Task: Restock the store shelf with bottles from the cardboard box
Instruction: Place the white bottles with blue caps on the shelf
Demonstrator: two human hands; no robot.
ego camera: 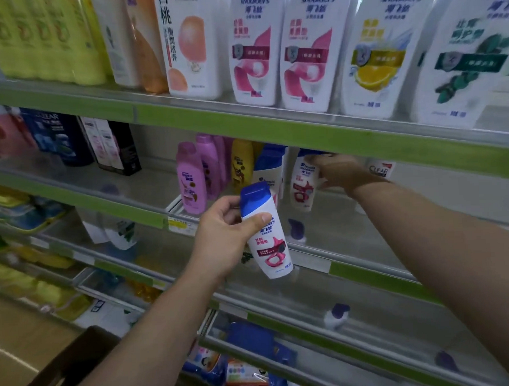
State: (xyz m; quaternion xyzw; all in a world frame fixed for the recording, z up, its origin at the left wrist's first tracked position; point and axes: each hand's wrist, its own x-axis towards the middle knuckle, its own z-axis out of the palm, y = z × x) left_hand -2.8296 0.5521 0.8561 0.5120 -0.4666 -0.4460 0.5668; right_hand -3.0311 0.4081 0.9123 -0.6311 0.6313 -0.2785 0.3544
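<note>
My left hand (pixel 226 238) grips a small white shampoo bottle (pixel 272 250) with a blue cap and a pink label, held upright in front of the middle shelf (pixel 148 197). Further in, my right hand (pixel 338 171) is closed on a second bottle of the same kind (pixel 302 187), which is tilted just above the shelf surface. Another blue-capped white bottle (pixel 268 169) stands on the shelf to its left. A dark brown edge of the cardboard box (pixel 65 373) shows at the bottom left.
Pink bottles (pixel 190 178) and a yellow bottle (pixel 242 164) stand left of the gap. A white Clear bottle (pixel 380 169) stands to the right. Large shampoo bottles (pixel 311 47) fill the upper shelf. Lower shelves (pixel 311 318) hold blue packs and small bottles.
</note>
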